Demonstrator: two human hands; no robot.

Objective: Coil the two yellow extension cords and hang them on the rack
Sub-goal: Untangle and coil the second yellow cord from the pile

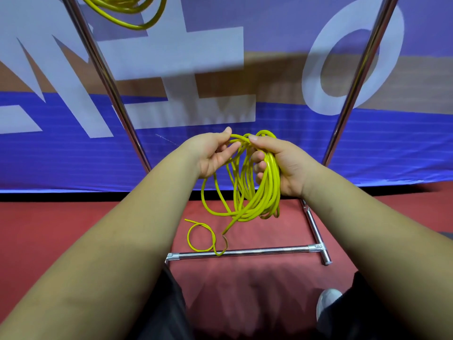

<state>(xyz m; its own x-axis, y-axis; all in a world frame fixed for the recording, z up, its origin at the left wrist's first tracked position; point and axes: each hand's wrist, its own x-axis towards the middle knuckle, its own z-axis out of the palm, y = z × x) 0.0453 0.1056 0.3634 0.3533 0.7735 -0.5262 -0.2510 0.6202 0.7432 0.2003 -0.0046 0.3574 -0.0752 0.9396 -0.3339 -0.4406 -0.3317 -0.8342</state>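
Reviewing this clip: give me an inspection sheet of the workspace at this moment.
Surface: red floor, with the rack's base bar resting on it.
Job's things: hung cord, coiled, at the top edge beside the rack upright; its support is out of frame. Second cord is part-coiled and held in front of the rack.
Clutter: nothing seen.
Grips: right hand grips the coil bundle; left hand pinches a strand near the top.
Cables: loose tail of the second cord loops on the floor and crosses the base bar.
Surroundings: blue banner with large pale letters behind the rack; pale shoe at lower right.
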